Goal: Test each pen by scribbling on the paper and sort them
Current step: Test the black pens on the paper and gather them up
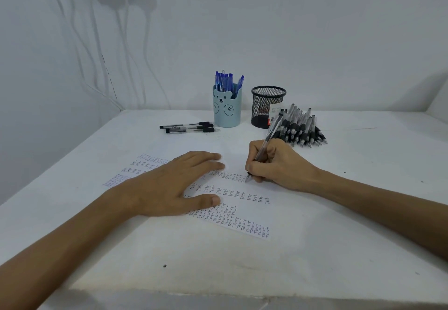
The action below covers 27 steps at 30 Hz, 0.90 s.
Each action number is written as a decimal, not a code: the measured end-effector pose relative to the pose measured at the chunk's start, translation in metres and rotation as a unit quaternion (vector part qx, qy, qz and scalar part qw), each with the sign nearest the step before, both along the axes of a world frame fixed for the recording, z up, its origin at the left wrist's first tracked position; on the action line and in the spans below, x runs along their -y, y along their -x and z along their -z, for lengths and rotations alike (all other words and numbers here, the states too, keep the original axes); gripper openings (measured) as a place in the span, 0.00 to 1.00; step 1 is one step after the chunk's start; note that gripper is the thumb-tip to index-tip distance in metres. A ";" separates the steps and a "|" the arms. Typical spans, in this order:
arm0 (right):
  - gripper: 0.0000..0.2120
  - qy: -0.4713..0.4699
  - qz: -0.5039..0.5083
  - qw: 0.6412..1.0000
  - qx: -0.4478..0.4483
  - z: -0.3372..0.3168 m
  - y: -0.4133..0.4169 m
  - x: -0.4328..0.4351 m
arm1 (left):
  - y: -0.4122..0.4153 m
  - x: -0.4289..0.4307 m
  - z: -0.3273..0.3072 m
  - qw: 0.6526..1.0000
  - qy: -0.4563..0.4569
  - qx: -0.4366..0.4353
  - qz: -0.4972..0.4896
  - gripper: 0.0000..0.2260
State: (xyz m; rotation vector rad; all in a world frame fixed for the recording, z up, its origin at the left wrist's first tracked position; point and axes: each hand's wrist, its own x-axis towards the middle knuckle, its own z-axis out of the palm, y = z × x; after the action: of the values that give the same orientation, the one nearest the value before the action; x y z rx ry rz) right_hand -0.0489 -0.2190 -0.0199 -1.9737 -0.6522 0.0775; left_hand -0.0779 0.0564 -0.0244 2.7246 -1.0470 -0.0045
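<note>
A white sheet of paper [244, 215] covered with rows of handwritten test words lies on the table. My left hand [174, 183] rests flat on it, fingers spread, holding it down. My right hand [274, 164] grips a clear black-grip pen [268, 139] in a writing hold, with its tip touching the paper at the end of a written row. A pile of similar black pens [300, 128] lies behind my right hand. Three black pens [189, 127] lie to the left of the cups.
A light blue bear cup [226, 111] holds several blue pens [226, 80]. Beside it stands a black mesh cup [266, 106] with a label inside. White cables [121, 43] hang down the back-left wall. The table's front edge [218, 294] runs near the bottom.
</note>
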 end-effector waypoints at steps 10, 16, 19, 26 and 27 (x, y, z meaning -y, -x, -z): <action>0.05 -0.003 0.022 1.000 -0.010 0.000 -0.002 -0.001 | -0.001 -0.001 0.001 1.000 0.001 0.001 0.002 0.34; 0.06 -0.001 0.024 1.000 -0.010 0.000 -0.002 -0.002 | -0.001 -0.001 0.001 1.000 0.004 0.002 0.004 0.34; 0.05 0.000 0.022 1.000 -0.007 -0.001 -0.002 -0.003 | -0.001 -0.001 0.001 1.000 0.007 0.005 0.004 0.35; 0.06 0.000 0.028 1.000 -0.005 -0.001 -0.001 -0.002 | 0.000 0.000 0.000 1.000 0.009 0.006 0.005 0.35; 0.06 0.002 0.028 1.000 -0.004 -0.001 -0.001 -0.002 | 0.000 0.000 0.000 1.000 0.009 0.006 0.005 0.35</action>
State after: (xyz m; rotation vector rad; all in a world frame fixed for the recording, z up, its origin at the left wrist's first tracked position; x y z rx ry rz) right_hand -0.0477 -0.2169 -0.0192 -1.9938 -0.5913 0.0514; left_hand -0.0782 0.0562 -0.0248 2.7059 -1.0588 0.0212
